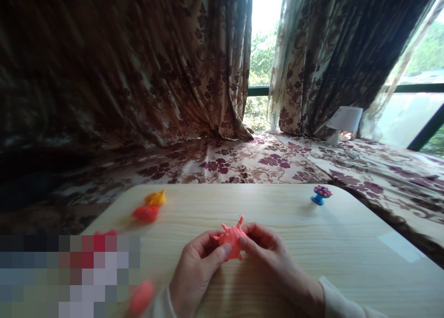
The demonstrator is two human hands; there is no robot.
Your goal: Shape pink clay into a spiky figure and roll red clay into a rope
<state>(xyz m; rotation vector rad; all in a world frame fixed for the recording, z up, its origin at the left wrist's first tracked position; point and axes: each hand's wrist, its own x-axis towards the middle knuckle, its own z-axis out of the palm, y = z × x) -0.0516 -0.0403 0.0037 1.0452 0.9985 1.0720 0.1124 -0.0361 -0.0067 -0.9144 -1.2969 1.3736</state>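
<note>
A pink clay figure (231,240) with thin stubs poking out all round it is held just above the table, near the front middle. My left hand (201,260) grips its left side, thumb pressed on the front. On the other side my right hand (265,248) pinches its edge between thumb and fingers. The fingertips behind the figure are hidden. Left of my hands lie a red clay shape (145,214) and a yellow one (155,197) with a pointed tip.
A blue clay stand topped with pink dots (322,194) sits at the table's (263,202) far right. At lower left is a blurred pink lump (141,297), beside a pixelated patch. Behind are a white lamp (345,119) and patterned curtains (222,54).
</note>
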